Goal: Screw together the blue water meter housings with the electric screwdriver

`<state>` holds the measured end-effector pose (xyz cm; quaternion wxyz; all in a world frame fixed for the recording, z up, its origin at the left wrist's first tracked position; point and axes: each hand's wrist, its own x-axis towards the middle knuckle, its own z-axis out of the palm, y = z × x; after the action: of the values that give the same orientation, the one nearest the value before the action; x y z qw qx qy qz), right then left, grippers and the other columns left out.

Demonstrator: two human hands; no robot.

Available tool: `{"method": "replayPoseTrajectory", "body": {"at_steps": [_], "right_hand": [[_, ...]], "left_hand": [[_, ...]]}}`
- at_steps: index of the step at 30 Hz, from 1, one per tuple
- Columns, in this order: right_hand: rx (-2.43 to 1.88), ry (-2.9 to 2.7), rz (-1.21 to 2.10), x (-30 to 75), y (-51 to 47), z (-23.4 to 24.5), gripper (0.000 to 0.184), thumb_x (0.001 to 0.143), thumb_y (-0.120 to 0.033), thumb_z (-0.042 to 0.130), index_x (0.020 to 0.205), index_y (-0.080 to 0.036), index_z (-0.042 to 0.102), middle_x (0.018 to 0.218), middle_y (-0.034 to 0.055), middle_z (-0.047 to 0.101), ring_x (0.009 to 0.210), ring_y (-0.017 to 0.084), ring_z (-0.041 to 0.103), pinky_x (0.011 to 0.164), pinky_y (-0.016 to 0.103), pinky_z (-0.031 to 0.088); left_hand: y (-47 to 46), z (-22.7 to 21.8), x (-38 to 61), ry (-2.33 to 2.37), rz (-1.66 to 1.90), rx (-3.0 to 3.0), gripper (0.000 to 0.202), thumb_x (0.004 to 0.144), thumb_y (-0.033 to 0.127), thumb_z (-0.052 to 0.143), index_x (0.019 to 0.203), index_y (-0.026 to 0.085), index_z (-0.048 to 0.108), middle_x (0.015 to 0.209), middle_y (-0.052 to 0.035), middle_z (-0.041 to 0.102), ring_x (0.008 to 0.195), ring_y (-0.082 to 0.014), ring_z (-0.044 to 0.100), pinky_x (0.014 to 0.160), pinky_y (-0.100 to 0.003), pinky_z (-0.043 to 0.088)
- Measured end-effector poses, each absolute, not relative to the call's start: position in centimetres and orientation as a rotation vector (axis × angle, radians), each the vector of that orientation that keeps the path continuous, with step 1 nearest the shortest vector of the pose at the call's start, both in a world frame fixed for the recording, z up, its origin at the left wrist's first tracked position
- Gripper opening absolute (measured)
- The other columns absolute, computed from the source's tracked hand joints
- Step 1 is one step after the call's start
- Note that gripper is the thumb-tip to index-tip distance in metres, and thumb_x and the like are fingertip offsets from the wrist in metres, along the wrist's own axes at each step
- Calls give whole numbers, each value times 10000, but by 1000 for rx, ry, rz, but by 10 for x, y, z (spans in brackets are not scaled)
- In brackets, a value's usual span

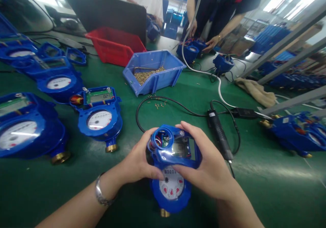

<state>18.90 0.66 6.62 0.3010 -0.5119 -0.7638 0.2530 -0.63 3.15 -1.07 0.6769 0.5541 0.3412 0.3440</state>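
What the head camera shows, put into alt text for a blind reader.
A left hand and right hand grip a blue meter over a green table. Other meters sit to the left, a blue bin of small screws beyond, a black screwdriver to the right.

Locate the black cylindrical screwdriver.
In the head view, the screwdriver lies right of centre on the green tabletop, beside the right hand, which holds the blue round-dialled meter.

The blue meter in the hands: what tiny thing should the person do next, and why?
Probably press the blue cover gently and evenly onto the meter. The left hand and right hand hold them from both sides, but I can't tell whether the cover sits flush. The black screwdriver lies aside, so it can likely wait.
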Motion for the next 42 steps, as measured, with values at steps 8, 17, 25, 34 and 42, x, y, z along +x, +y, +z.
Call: {"method": "replayPoseTrajectory", "body": {"at_steps": [8, 17, 25, 34, 42], "right_hand": [[-1340, -2222, 638, 187, 14, 62, 825, 667, -216, 733, 1374, -247, 309, 1323, 98, 487, 1207, 287, 452, 1024, 478, 357], [-1398, -2349, 650, 185, 22, 69, 700, 641, -169, 732, 1279, -166, 444, 1264, 114, 530, 1164, 271, 479, 1000, 439, 397], [-1316, -2295, 699, 185, 23, 58, 609, 672, -120, 696, 1242, -129, 483, 1256, 133, 505, 1167, 242, 463, 1002, 397, 392], [-1711, -1202, 1228, 187, 25, 37, 630, 793, -551, 558, 1279, -164, 462, 1364, 141, 455, 1257, 280, 426, 1070, 455, 305], [-1585, -499, 1659, 166, 22, 42, 325, 881, -405, 503, 898, -110, 636, 718, 80, 707, 667, 198, 675, 670, 309, 545]], "left_hand": [[32, -15, -5, 761, 796, 1223, 1119, 407, 493, 852, 1333, 198, 296, 1350, -158, 438, 1224, -342, 445, 1049, -473, 338], [34, -11, -5, 804, 802, 1290, 1065, 415, 525, 837, 1286, 195, 320, 1294, -141, 465, 1205, -334, 445, 1039, -452, 332], [27, -9, 4, 768, 887, 1111, 854, 568, 512, 778, 1231, 196, 344, 1171, -97, 540, 1083, -273, 515, 942, -375, 396], [24, 8, 17, 967, 954, 1020, 537, 618, 275, 706, 1080, 166, 454, 949, -35, 593, 869, -205, 568, 814, -327, 446], [23, 6, 18, 987, 955, 1049, 545, 636, 264, 686, 1113, 164, 442, 980, -36, 575, 892, -197, 547, 833, -313, 427]]}}
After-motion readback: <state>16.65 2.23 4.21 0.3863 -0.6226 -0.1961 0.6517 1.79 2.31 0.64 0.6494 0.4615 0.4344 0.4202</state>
